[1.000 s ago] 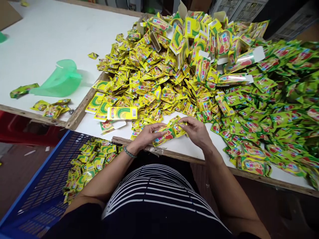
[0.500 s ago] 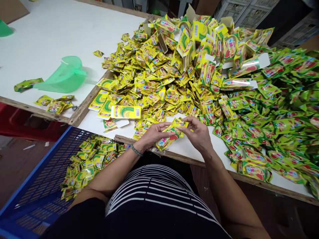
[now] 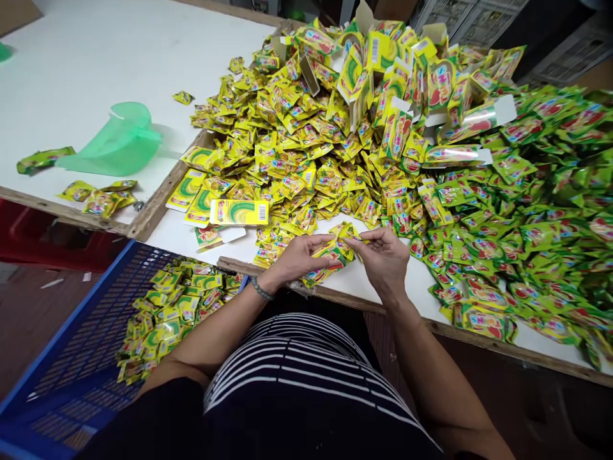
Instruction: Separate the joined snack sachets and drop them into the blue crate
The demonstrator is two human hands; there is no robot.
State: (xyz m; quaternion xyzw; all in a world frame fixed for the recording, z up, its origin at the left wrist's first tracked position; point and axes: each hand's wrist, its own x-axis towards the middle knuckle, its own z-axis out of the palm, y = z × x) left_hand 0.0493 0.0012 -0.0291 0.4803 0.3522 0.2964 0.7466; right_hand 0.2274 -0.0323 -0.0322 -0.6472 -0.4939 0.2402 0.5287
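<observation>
White tabletop (image 3: pixel 62 70) with wooden edging (image 3: pixel 158 201) under heaped yellow and green packets (image 3: pixel 330 179).

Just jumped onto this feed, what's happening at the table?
A person's left hand and right hand hold a small carton with yellow packets at its end, over the table's front edge. Ahead lie a heap of yellow packets topped with more cartons, and green packets to the right. A blue crate at the left holds many packed pieces.

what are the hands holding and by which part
A small yellow-and-green printed pack: the left hand holds its body, thumb across the front; the right hand pinches its upper end.
</observation>
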